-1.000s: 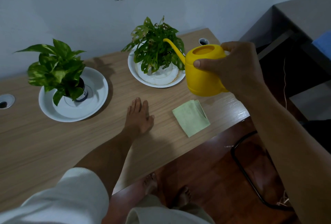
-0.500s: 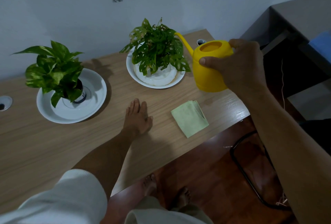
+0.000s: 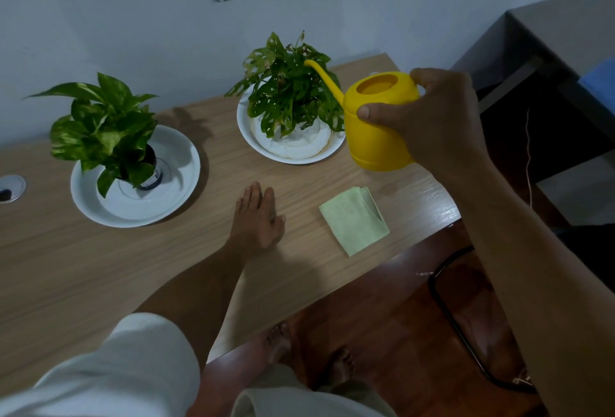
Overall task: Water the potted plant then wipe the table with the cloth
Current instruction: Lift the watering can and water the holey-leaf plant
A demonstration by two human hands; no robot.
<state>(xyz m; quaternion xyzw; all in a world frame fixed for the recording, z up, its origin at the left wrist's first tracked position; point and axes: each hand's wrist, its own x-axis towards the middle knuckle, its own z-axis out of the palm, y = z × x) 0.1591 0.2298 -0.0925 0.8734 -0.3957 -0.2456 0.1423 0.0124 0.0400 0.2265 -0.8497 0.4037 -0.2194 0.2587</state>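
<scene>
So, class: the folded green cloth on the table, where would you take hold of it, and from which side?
Take the folded green cloth by pinching its near corner, coming from above on the table's front-edge side. It lies flat, so the fingers cannot get around it, and the left hand rests flat just beside it.

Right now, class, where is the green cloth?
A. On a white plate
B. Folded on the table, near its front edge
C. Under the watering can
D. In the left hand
B: the cloth lies folded on the table, untouched, beside the flat left hand.
</scene>
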